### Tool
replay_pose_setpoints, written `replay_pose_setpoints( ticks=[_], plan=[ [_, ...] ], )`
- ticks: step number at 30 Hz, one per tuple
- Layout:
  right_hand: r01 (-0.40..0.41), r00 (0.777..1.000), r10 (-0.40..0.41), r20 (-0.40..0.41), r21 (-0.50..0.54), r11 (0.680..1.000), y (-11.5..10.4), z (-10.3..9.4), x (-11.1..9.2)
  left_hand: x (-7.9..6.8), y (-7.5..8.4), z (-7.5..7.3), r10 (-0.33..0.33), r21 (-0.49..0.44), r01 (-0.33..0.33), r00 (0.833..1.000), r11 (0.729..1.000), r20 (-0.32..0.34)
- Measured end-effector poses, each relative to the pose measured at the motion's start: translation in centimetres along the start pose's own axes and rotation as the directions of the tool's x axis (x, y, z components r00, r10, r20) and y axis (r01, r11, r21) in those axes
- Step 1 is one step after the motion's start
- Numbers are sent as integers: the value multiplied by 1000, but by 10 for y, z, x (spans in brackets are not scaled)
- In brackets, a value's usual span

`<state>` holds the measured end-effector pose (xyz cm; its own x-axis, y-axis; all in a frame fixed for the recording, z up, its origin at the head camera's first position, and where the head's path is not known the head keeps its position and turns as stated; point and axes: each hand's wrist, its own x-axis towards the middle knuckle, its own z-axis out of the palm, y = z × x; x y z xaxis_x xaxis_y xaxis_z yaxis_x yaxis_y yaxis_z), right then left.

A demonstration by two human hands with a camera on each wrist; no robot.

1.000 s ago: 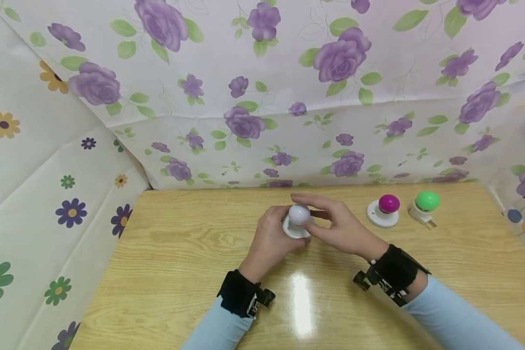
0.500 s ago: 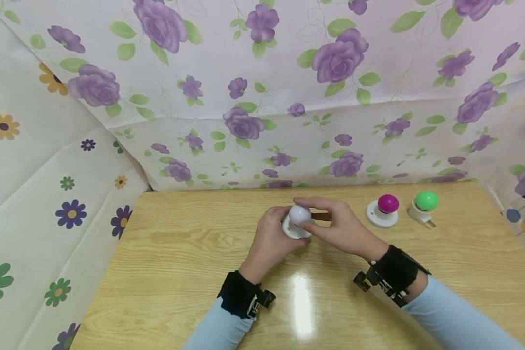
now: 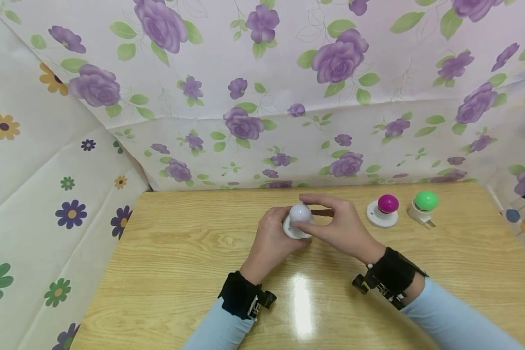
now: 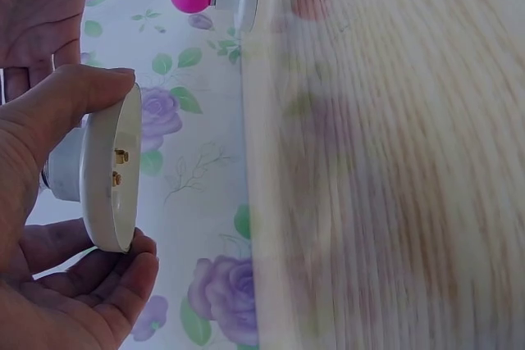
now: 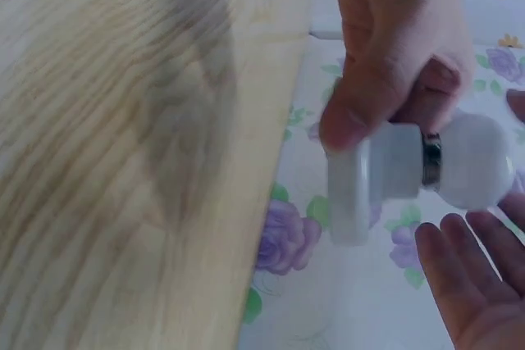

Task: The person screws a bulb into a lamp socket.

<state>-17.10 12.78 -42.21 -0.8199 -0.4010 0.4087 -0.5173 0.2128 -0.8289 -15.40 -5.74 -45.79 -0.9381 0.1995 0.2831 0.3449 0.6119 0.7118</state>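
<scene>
A white light bulb [image 3: 300,212] sits in a round white lamp holder [image 3: 291,232], held up over the table. My left hand [image 3: 272,236] grips the holder by its rim, thumb on one side and fingers on the other. Seen in the left wrist view, the holder's hollow underside [image 4: 125,202] has brass contacts; the bulb is hidden there. Around the bulb is my right hand [image 3: 343,227], its fingers spread. The right wrist view shows fairly straight fingers [image 5: 459,264] just beside the bulb; whether any touches it is hard to tell. A metal thread ring [image 5: 431,160] shows between bulb and holder.
To the right on the wooden table [image 3: 179,272] stand a magenta bulb [image 3: 388,203] in a round white holder [image 3: 382,219] and a green bulb [image 3: 426,200] in a white plug-in socket [image 3: 421,214]. Flower-patterned sheeting [image 3: 210,160] hangs behind and at the left.
The right index fingertip has shifted slightly right, away from the bulb's far side, while the thumb has moved left across its near side. My left hand and the holder stay nearly still.
</scene>
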Motion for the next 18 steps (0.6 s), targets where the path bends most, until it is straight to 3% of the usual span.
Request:
replay_pose_setpoints(
  ticks=[10,18],
  plan=[
    [8,982,-16,190,46,999,-27,-10,6,0,-1,-2,2,13,-2,1000,1000,-1],
    [-27,979,19,202,41,999,-43,-10,6,0,-1,-1,-2,14,2,1000,1000,2]
  ],
)
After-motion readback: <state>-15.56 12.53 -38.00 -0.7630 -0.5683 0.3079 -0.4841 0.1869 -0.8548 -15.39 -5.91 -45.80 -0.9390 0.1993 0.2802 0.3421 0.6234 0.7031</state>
